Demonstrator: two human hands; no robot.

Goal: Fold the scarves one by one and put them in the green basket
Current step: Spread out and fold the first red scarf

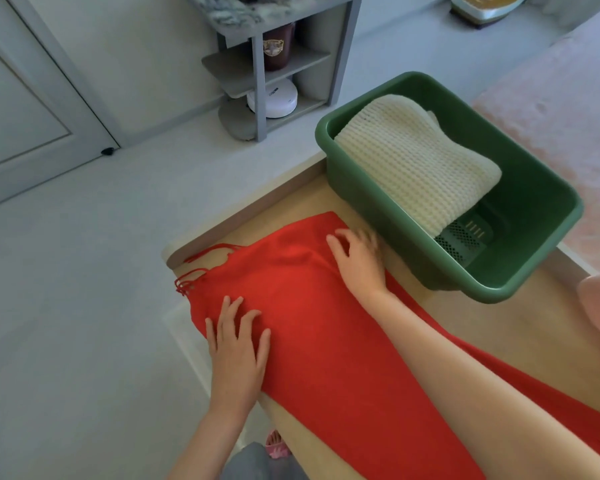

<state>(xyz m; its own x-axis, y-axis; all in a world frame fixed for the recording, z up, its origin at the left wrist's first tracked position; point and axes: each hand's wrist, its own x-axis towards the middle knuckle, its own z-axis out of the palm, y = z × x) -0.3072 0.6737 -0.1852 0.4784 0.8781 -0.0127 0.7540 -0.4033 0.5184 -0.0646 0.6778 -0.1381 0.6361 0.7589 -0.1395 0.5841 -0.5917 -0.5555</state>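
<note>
Red scarf [326, 323], fringed end, lies flat, seemingly single-layered, on table [499, 327].

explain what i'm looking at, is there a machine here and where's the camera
No machine: these are a person's two bare hands, filmed by a camera worn on their head, looking forward and down. It is the only view. On the tan table lies a long red scarf, fringed at its far end. The left hand presses flat on it; the right hand rests on it farther up, its fingers blurred. Neither seems to grip anything. Beside the scarf stands a green basket with a folded cream knitted scarf inside.
</note>
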